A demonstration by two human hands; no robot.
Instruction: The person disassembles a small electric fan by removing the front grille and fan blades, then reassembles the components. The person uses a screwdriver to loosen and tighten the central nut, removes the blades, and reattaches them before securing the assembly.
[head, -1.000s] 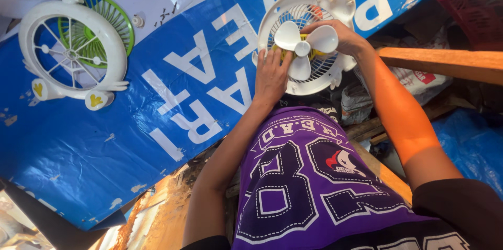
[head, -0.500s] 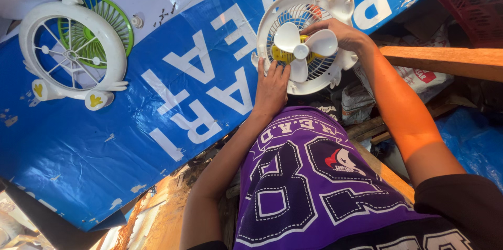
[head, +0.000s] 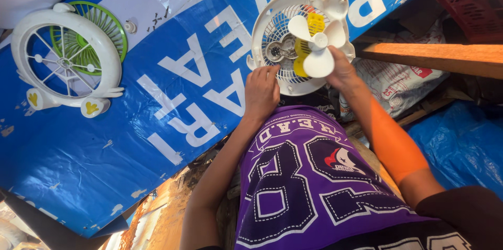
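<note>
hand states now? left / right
Left hand: fingers curled on the rim of the fan housing, gripping it.
Right hand: holding the white propeller, lifted off the housing.

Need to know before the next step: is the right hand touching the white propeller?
Touching. The head view shows the right hand with its fingers against the lower blade of the white propeller, no gap between them, in front of the fan housing.

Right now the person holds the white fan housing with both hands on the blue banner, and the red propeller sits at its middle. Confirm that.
Not quite: the propeller is white, not red, as the head view shows. The rest holds: the left hand and right hand are both on the white fan housing, which lies on the blue banner.
</note>
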